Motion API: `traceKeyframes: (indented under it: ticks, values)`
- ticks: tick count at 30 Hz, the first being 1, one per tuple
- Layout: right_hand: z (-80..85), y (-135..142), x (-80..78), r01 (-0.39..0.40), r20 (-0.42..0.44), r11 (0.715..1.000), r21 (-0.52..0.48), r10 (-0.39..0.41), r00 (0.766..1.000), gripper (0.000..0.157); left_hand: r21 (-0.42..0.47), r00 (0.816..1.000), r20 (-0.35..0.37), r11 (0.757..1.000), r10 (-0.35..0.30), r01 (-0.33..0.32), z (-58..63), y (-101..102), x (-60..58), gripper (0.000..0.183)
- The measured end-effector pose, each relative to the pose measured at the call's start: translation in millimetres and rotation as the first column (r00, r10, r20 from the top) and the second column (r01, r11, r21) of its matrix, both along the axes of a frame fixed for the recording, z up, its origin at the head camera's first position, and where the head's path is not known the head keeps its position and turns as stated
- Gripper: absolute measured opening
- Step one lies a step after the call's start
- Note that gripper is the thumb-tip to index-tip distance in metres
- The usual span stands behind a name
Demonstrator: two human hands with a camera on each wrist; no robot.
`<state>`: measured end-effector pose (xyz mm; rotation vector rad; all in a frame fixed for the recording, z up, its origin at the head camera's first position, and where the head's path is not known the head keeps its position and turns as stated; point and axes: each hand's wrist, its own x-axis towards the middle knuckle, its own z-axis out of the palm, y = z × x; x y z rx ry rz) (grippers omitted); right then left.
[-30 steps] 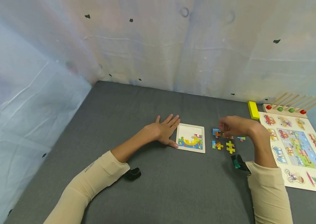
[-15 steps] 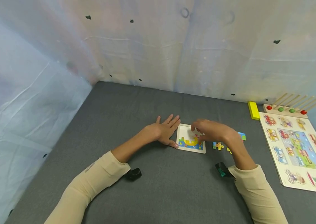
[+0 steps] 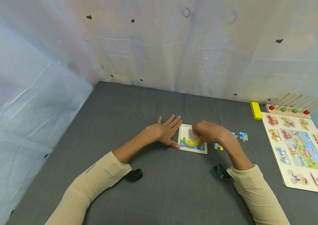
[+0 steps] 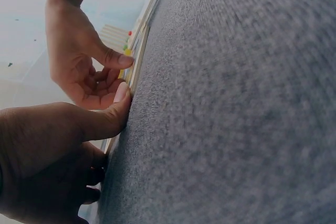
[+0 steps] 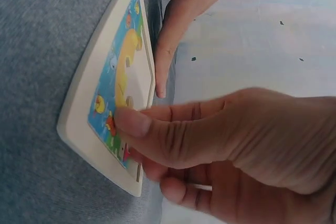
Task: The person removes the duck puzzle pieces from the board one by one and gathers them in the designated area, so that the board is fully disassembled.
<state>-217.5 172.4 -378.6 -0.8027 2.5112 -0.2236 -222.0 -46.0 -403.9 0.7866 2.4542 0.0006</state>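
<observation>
A pale square puzzle tray [image 3: 191, 151] lies on the grey table with colourful pieces along its near side. My left hand [image 3: 165, 131] lies flat and spread beside its left edge, thumb touching the frame's near corner. Over the right part of the tray, my right hand [image 3: 208, 131] curls its thumb and fingers together. In the right wrist view, the right thumb [image 5: 134, 123] and fingertips pinch at a puzzle piece [image 5: 126, 153] by the tray's right side, mostly hidden by them. Loose puzzle pieces [image 3: 243, 136] lie to the right, some covered by the hand and arm.
At the right lies a large picture board [image 3: 281, 173] with vehicle and toy pictures. Behind it stand a wooden peg rack [image 3: 288, 110] with red and green beads and a yellow block [image 3: 256, 110]. A pale curtain [image 3: 159, 47] hangs behind the table.
My right hand has moved left from the loose pieces to the tray, and its fingers have since drawn together. My left hand has stayed in place.
</observation>
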Motion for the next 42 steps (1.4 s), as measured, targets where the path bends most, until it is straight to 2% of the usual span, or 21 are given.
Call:
traceKeyframes:
  ticks: [6,10,17,24,26,32,35,40,42]
  values:
    - [-0.4,0.2,1.1,0.033,0.021,0.999,-0.001,-0.033,0.999,0.013,0.0,1.0,-0.004,1.0,-0.005,0.005,-0.4,0.0,0.7,0.115]
    - [-0.5,0.9,1.1,0.014,0.022,1.0,-0.02,-0.014,1.0,0.015,-0.006,1.0,-0.009,1.0,-0.008,0.008,-0.6,-0.3,0.6,0.115]
    - [5.2,3.1,-1.9,0.026,0.012,1.0,-0.017,-0.026,1.0,0.023,-0.006,1.0,-0.006,1.0,-0.013,0.013,-0.3,-0.7,-0.1,0.113]
    - [6.2,10.9,-4.4,-0.039,0.046,0.992,-0.122,0.045,0.998,0.021,-0.004,1.0,0.0,1.0,-0.006,0.006,0.2,-0.7,0.2,0.115]
    - [6.0,12.5,-5.3,-0.056,0.048,0.988,-0.143,0.063,0.997,0.019,-0.01,1.0,-0.004,1.0,-0.002,0.002,-4.4,-0.7,-2.0,0.114]
    - [4.6,15.1,-8.9,-0.105,0.05,0.981,-0.161,0.114,0.992,0.012,-0.019,1.0,-0.015,1.0,-0.004,0.003,-10.2,-0.3,-5.5,0.115]
    - [3.7,15.1,-10.8,-0.112,0.059,0.982,-0.153,0.122,0.991,0.013,-0.016,1.0,-0.003,1.0,-0.001,0.001,-1.7,0.1,-2.8,0.114]
    - [1.1,14.9,-12.4,-0.097,0.076,0.986,-0.137,0.108,0.991,0.014,-0.013,1.0,0.004,1.0,0.001,-0.001,1.1,0.7,-2.3,0.114]
    - [-0.1,15.2,-12.3,-0.094,0.091,0.986,-0.135,0.107,0.99,0.019,-0.018,1.0,0.002,1.0,-0.002,0.002,-1.9,1.3,-3.6,0.115]
